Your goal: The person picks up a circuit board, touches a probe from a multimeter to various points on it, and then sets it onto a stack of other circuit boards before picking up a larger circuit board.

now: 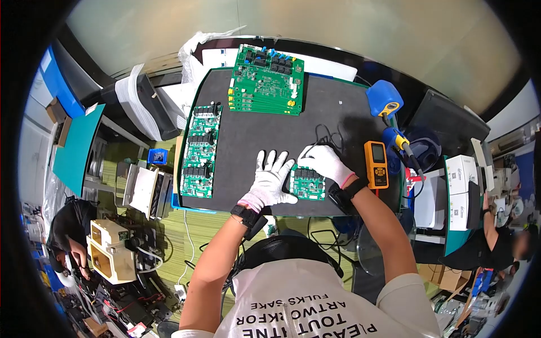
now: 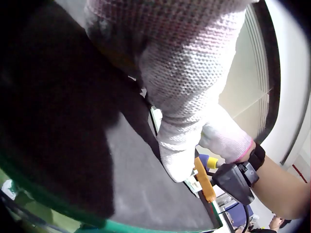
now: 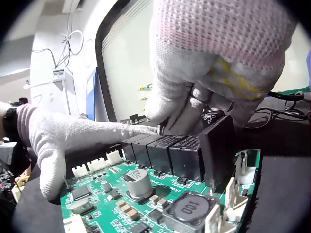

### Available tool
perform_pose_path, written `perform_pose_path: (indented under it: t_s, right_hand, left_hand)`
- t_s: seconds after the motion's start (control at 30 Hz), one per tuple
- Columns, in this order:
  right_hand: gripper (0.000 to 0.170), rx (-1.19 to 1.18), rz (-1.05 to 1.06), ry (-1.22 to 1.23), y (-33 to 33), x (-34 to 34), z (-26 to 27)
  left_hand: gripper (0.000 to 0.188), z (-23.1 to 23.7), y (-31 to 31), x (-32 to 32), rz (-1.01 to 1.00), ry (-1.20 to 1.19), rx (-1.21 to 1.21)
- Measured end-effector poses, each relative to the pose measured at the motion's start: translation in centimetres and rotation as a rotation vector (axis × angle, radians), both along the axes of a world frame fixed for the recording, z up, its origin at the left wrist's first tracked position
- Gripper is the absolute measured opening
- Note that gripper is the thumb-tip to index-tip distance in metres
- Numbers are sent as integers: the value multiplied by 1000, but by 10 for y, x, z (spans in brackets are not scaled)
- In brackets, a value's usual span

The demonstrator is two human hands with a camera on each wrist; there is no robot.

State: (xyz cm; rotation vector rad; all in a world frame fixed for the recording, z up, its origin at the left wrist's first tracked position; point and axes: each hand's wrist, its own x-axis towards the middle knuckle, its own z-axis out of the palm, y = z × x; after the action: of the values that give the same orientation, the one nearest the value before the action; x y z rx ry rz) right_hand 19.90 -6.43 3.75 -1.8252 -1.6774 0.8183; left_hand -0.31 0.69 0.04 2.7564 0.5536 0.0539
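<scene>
A small green circuit board (image 1: 307, 184) lies near the mat's front edge, between the hands. The right wrist view shows its black relays (image 3: 170, 154), a silver capacitor (image 3: 136, 183) and white connectors along its sides. My gloved left hand (image 1: 273, 179) has its fingers spread over the mat, thumb beside the board's left edge. At the board's far edge, my gloved right hand (image 1: 326, 163) bends down with curled fingers (image 3: 193, 109) that grip it behind the relays. The relays hide those fingertips. In the left wrist view, my left thumb (image 2: 177, 158) points down by the board.
A stack of larger green boards (image 1: 265, 84) lies at the back. Smaller boards (image 1: 199, 152) line the mat's left side. An orange meter (image 1: 376, 164) sits on the right, near a blue-and-yellow tool in its holder (image 1: 385, 98). A black cable (image 1: 328, 137) loops behind my right hand.
</scene>
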Motion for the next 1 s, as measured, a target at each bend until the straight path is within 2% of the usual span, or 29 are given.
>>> perform_pose_path:
  t_s: [0.2, 0.67, 1.0]
  right_hand:
    - [25, -1, 2, 22, 2, 1, -1]
    - [24, 36, 4, -125, 1, -1, 0]
    - [23, 61, 26, -75, 1, 1, -2]
  left_hand:
    - [107, 2, -1, 0, 12, 16, -22]
    - [105, 7, -3, 4, 45, 76, -42]
    - [105, 8, -1, 4, 43, 89, -34]
